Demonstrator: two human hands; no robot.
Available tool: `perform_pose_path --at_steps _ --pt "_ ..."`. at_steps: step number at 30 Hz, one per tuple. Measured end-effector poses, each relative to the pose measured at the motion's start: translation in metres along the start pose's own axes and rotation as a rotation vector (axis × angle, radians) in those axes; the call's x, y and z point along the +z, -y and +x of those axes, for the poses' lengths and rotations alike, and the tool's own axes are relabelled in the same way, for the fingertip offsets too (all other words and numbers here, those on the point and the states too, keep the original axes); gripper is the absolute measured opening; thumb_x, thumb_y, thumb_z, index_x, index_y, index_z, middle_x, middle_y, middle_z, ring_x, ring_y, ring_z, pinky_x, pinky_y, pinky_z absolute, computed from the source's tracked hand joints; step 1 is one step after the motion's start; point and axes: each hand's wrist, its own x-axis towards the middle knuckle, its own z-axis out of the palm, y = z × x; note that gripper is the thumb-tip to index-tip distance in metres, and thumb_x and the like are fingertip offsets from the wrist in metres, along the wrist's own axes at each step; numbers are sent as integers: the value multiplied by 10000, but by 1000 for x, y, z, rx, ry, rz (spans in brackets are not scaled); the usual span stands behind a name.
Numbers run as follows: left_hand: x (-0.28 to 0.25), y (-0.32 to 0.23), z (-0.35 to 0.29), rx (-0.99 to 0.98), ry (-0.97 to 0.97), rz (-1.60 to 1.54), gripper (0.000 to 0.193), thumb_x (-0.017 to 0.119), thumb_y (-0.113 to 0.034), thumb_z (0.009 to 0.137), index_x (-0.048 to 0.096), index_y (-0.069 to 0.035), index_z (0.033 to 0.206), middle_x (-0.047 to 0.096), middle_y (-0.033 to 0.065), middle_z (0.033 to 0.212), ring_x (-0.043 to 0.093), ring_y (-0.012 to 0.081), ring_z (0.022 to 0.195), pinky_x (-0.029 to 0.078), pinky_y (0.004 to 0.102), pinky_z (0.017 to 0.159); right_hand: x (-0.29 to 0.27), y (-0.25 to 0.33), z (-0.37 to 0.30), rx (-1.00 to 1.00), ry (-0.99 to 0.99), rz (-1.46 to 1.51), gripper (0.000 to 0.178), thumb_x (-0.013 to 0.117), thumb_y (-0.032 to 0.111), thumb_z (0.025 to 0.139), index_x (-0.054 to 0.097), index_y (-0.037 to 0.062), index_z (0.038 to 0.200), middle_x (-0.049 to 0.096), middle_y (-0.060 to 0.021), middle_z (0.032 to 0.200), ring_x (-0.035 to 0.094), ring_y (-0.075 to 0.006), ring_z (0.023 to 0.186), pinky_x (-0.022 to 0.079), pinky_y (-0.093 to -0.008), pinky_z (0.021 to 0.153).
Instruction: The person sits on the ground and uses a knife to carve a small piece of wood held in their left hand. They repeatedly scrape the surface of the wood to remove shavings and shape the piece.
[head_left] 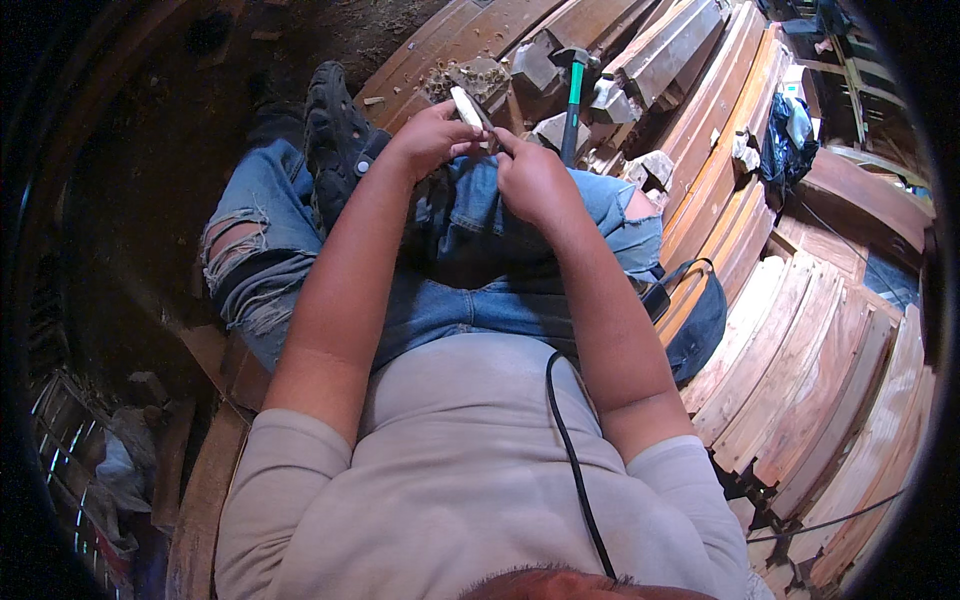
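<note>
My left hand [430, 138] is closed on a small, pale, elongated piece [467, 107], its thumb and fingers pinching the lower end. Its exact kind does not show. Against the piece lies a thin dark blade-like tool [487, 119], which runs into my right hand [532, 180]. Those fingers are curled round it with the index finger stretched along it, and the handle is hidden in the grip. Both hands meet above my lap. Just right of them a hammer [573, 98] with a green and black handle lies head away from me.
Wood shavings [470, 80] and cut wooden blocks [535, 62] lie on the long boards [700, 150] ahead. A black plastic bag [787, 140] sits at the right. Stacked planks [790, 350] fill the right side. A black cable [570, 440] hangs down my shirt.
</note>
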Motion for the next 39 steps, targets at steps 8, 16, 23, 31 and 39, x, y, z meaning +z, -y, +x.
perform_pose_path --at_steps 8,16,23,31,39 --pt "0 -2 0 -24 18 -3 295 687 0 954 633 -18 1243 751 126 1109 732 223 1027 586 338 881 5 -4 3 -11 -11 -4 445 519 174 977 648 74 1391 714 -287 1179 694 -449 1103 538 -534 978" --pt "-12 -2 4 -45 36 -10 318 686 24 943 633 -29 1252 750 118 1105 735 225 1014 589 326 870 16 2 7 24 -27 -31 480 507 167 970 628 116 1432 725 -267 1192 705 -427 1116 543 -528 975" --pt "-9 -8 4 -72 -72 20 409 631 43 913 564 7 1315 718 149 1136 735 229 1018 601 318 816 -13 -11 -13 -30 -93 126 443 557 227 1005 640 110 1424 698 -300 1209 672 -451 1152 521 -505 1002" --pt "4 -14 -5 -85 -198 42 556 462 -35 981 431 19 1533 656 152 1098 652 206 871 575 336 744 7 -72 -6 -3 -171 530 448 623 247 1016 642 52 1419 733 -266 1210 720 -362 1161 519 -387 1010" --pt "30 -29 -42 69 -238 363 406 538 -217 1068 539 -22 1425 639 33 963 579 123 786 479 276 689 17 -86 -4 -64 -203 756 434 627 213 1032 628 21 1422 754 -139 1061 692 -182 967 526 -331 900"
